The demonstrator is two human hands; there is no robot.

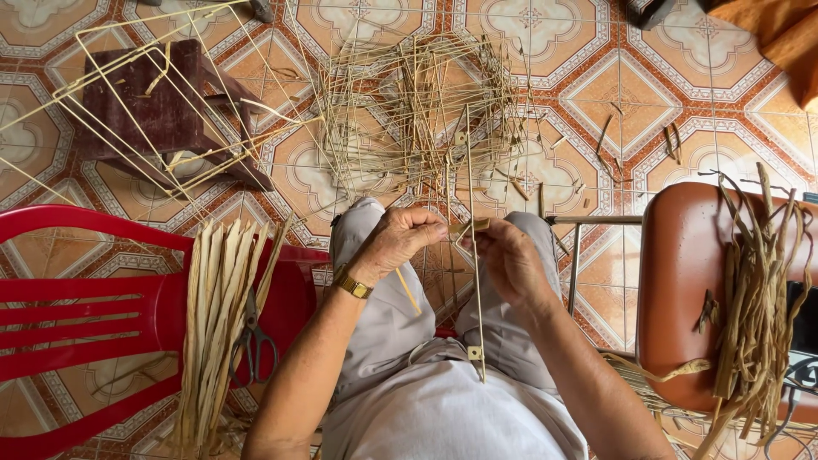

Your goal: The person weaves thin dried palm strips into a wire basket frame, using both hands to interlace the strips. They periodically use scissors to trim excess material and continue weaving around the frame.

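Seen from above, at frame centre: left hand (400,238), gold watch (352,284) at the wrist, fingers curled and pinching a short pale strip (469,227). Right hand (509,255) just beside it, fingers closed on the same strip and on a thin bamboo stick frame (474,290) running upright from the lap toward the upper middle of the frame. Beneath both hands, knees in grey trousers (383,324). At lower left, a red plastic chair (85,298) bearing a bundle of flat pale strips (217,307), with scissors (253,336) lying on them. At right, a brown padded stool (677,290) draped with darker dried strips (758,290). At upper centre, a tangled pile of finished stick frames (417,111) on patterned floor tiles (630,94). At upper left, a dark wooden stool (162,111) among more stick frames.
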